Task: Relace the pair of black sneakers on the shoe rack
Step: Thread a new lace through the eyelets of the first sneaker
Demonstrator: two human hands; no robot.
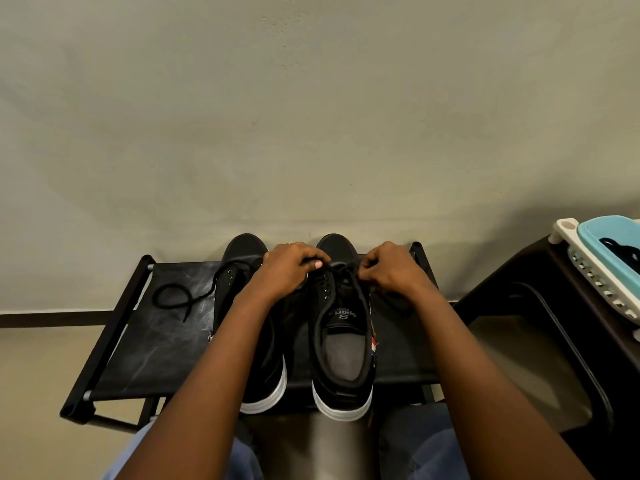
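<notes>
Two black sneakers with white soles stand side by side on the black shoe rack [145, 344], toes toward the wall. Over the right sneaker [343, 344], my left hand [289, 268] and my right hand [388, 268] each pinch a part of its black lace [341, 270] near the lower eyelets. My left forearm covers much of the left sneaker [242, 258]. That shoe's lace [176, 297] trails off to the left and lies in a loose loop on the rack's top.
A dark plastic chair [540, 327] stands to the right of the rack. On it sits a white and teal basket [602, 258] with something black inside. A plain wall rises behind the rack. My knees in blue fabric are at the bottom edge.
</notes>
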